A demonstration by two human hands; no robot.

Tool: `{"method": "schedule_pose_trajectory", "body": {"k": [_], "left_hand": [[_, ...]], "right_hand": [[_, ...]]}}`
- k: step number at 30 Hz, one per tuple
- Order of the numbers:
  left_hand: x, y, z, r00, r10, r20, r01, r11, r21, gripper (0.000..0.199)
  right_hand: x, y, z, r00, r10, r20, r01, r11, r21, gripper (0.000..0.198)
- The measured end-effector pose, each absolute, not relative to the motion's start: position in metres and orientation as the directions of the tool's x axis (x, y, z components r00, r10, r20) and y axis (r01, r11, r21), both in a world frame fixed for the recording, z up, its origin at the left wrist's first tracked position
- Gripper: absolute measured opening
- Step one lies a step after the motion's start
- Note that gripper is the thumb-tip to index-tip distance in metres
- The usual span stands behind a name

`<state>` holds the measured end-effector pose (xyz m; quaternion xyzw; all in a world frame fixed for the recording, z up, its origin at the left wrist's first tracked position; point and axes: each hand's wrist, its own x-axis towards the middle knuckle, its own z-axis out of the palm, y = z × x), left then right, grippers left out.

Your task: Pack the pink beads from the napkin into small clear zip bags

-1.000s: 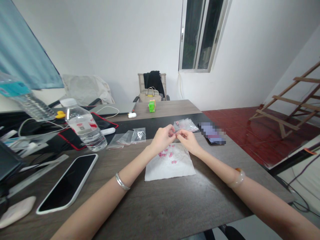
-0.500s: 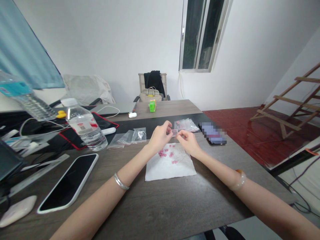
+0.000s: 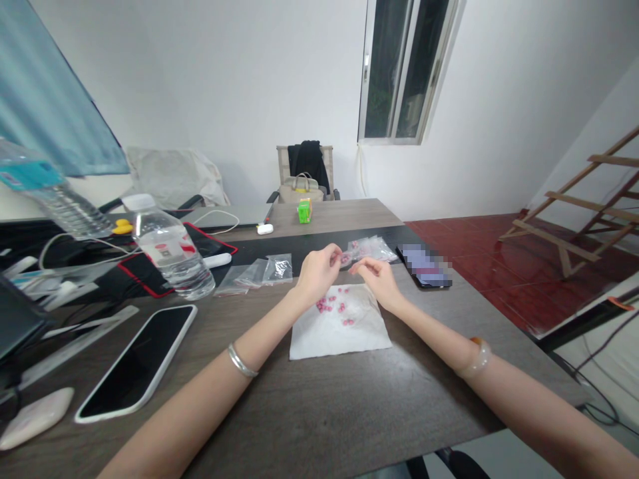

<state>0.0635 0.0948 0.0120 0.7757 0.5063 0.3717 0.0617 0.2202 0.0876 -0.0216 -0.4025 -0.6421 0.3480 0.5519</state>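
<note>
My left hand (image 3: pixel 318 269) pinches a small clear zip bag (image 3: pixel 344 257) with pink pieces inside, held just above the table's far side. A little to the right, my right hand (image 3: pixel 378 277) hovers with fingers loosely apart and nothing in them. Beneath both hands lies a white tissue (image 3: pixel 339 332) with several small pink pieces (image 3: pixel 332 305) scattered on it. Just beyond the held bag sits a pile of filled clear bags (image 3: pixel 373 248).
Empty clear bags (image 3: pixel 262 271) lie left of the hands. A water bottle (image 3: pixel 170 251) and a dark phone (image 3: pixel 136 364) sit on the left, another phone (image 3: pixel 424 267) on the right. A green cube (image 3: pixel 303 211) stands farther back. The table edge drops off at right.
Both hands were pinching the small bag together. Now the right hand has let go and the left hand has carried the bag slightly up and towards the pile.
</note>
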Motion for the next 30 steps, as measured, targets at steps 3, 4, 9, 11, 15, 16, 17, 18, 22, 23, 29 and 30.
{"method": "schedule_pose_trajectory", "body": {"k": [3,4,9,11,15,16,17,18,22,23,29,30], "left_hand": [[0.064,0.093,0.013,0.218,0.813,0.540,0.728,-0.504,0.465,0.016],[0.065,0.092,0.014,0.225,0.806,0.548,0.725,-0.514,0.458,0.017],[0.069,0.087,0.015,0.277,0.769,0.576,0.724,-0.562,0.401,0.018],[0.070,0.086,0.014,0.315,0.751,0.580,0.736,-0.579,0.351,0.021],[0.071,0.084,0.013,0.361,0.727,0.584,0.742,-0.603,0.293,0.027],[0.072,0.083,0.014,0.366,0.724,0.585,0.734,-0.611,0.297,0.027],[0.072,0.082,0.015,0.376,0.720,0.584,0.724,-0.621,0.300,0.027],[0.072,0.082,0.016,0.389,0.714,0.582,0.713,-0.634,0.301,0.027],[0.073,0.080,0.019,0.429,0.701,0.569,0.713,-0.650,0.263,0.025],[0.073,0.080,0.019,0.424,0.707,0.566,0.727,-0.638,0.253,0.025],[0.071,0.082,0.017,0.384,0.787,0.483,0.739,-0.575,0.350,0.026],[0.070,0.083,0.018,0.387,0.803,0.454,0.724,-0.569,0.390,0.028]], "right_hand": [[0.221,0.090,-0.021,-0.060,0.933,0.355,0.046,0.357,-0.933,0.036],[0.222,0.091,-0.021,-0.053,0.948,0.314,0.021,0.315,-0.949,0.040],[0.222,0.096,-0.016,-0.099,0.994,0.055,-0.315,0.021,-0.949,0.044],[0.223,0.096,-0.012,-0.168,0.986,-0.013,-0.477,-0.093,-0.874,0.042],[0.226,0.094,-0.007,-0.287,0.945,-0.159,-0.625,-0.311,-0.716,0.036],[0.227,0.094,-0.006,-0.322,0.928,-0.189,-0.640,-0.361,-0.679,0.034],[0.228,0.094,-0.005,-0.359,0.909,-0.210,-0.650,-0.405,-0.643,0.033],[0.228,0.094,-0.005,-0.393,0.893,-0.220,-0.657,-0.440,-0.612,0.032],[0.232,0.097,-0.008,-0.465,0.858,-0.219,-0.671,-0.502,-0.545,0.024],[0.232,0.098,-0.009,-0.469,0.856,-0.217,-0.669,-0.505,-0.544,0.022],[0.234,0.105,-0.016,-0.382,0.908,-0.170,-0.654,-0.396,-0.645,0.021],[0.235,0.105,-0.017,-0.367,0.916,-0.159,-0.647,-0.375,-0.664,0.021]]}}
